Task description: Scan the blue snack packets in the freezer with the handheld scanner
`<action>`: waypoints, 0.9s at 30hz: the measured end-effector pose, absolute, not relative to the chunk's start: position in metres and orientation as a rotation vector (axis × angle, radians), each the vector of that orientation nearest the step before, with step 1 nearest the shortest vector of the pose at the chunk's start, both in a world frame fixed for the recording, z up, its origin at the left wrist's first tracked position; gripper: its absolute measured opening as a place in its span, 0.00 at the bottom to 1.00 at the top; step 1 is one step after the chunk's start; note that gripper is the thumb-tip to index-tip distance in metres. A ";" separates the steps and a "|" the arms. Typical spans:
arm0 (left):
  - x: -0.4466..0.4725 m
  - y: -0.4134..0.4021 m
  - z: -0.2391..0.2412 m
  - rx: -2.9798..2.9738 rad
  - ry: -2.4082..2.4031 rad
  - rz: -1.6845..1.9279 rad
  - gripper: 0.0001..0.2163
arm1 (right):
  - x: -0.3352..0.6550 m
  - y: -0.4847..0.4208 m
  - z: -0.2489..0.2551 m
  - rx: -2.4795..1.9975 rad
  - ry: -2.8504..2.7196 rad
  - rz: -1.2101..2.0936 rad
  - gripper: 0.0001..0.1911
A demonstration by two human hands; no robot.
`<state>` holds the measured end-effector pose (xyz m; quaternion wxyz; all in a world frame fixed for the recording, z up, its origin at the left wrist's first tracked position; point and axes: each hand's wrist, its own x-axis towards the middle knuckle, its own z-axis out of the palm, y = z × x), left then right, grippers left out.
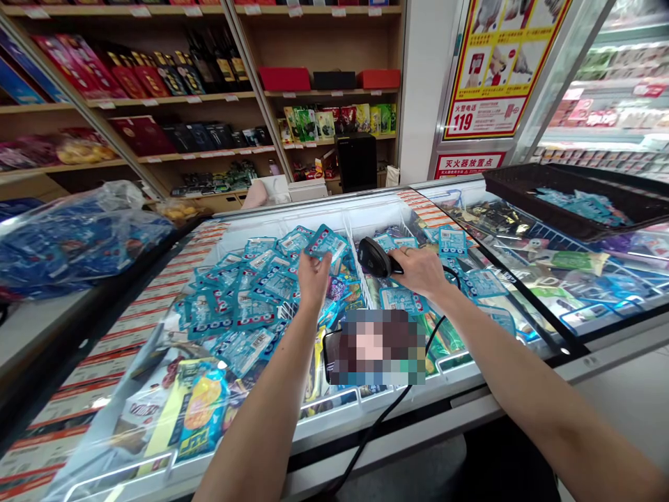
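Note:
My left hand (313,275) pinches a small blue packet (327,244) by its lower edge, its printed back with a barcode facing me. Below and left of it spreads a heap of similar blue packets (256,296) on the freezer's glass top. My right hand (421,268) is wrapped round the handle of a black barcode scanner (374,258), its head pointing left toward the packet. A black cable (397,401) runs from the scanner down past the front edge. More blue packets (452,240) lie around my right hand. A phone (329,355), partly blurred out, rests between my forearms.
A dark basket (554,223) with blue packets stands on the freezer at the right. A clear plastic bag (78,237) of blue goods lies at the left. Behind the freezer are wooden shelves (334,94) with boxes and bottles, and a black box-shaped object (356,162).

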<state>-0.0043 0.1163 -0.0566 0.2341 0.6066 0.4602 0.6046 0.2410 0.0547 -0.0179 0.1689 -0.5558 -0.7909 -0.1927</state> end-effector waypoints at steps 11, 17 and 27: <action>-0.007 0.120 -0.059 1.624 1.393 1.674 0.19 | 0.240 0.054 -0.018 -1.568 -2.257 -0.524 0.16; -0.011 0.125 -0.065 1.565 1.363 1.715 0.30 | 0.240 0.055 -0.020 -1.571 -2.257 -0.511 0.17; -0.006 0.121 -0.063 1.477 1.250 1.678 0.25 | 0.240 0.055 -0.021 -1.529 -2.269 -0.503 0.18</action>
